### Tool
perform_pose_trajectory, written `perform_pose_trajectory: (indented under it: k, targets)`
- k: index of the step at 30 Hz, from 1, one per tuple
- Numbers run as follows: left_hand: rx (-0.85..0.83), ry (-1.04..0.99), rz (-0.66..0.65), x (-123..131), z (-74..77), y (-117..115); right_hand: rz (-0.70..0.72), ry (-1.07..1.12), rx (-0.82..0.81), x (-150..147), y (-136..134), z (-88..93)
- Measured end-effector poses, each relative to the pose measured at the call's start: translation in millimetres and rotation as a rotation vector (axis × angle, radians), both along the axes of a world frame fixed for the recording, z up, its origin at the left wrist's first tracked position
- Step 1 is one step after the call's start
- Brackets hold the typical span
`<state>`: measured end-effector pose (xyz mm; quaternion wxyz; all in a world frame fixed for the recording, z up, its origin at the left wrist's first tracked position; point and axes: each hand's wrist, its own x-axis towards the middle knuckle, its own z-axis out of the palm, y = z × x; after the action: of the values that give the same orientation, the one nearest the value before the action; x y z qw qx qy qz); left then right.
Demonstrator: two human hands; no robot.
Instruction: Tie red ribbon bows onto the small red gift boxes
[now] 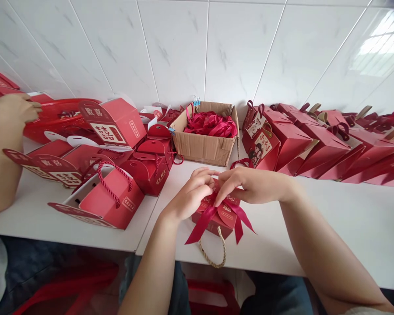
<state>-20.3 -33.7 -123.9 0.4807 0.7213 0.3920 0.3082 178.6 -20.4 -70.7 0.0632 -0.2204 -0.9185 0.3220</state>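
Observation:
A small red gift box (213,225) stands on the white table near its front edge, and a gold rope handle (223,251) hangs from its near side. Dark pink ribbon (203,223) crosses the top, its loose tails spread to both sides. My left hand (193,192) is on the left of the ribbon, fingers curled and pinched at the knot. From the right, my right hand (243,186) reaches over the box, its bent fingers closed on the ribbon near the middle. The fingertips partly hide the knot.
Behind the box, a cardboard carton (205,148) holds dark pink ribbons. Red boxes (321,146) with ribbon loops line the right. Open red boxes (114,197) and a red basket (49,118) are on the left, where another person's hand (15,107) reaches in.

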Motion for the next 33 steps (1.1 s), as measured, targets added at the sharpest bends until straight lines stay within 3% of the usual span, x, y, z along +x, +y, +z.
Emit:
perform_pose_trajectory:
  k: [7,19,27,33]
  targets:
    - [0.022,0.031,-0.039,1.6,3.5,-2.5,-0.010,-0.002,-0.021,1.5,-0.7,0.0]
    - [-0.036,-0.068,0.016,3.9,2.6,-3.0,-0.056,-0.071,-0.037,1.1,-0.5,-0.1]
    - [0.029,0.028,0.023,3.0,2.6,-2.8,-0.054,-0.107,-0.094,2.0,-0.4,0.3]
    - [0.034,-0.008,0.037,2.1,1.7,-2.8,-0.069,-0.075,-0.128,5.4,2.2,0.3]
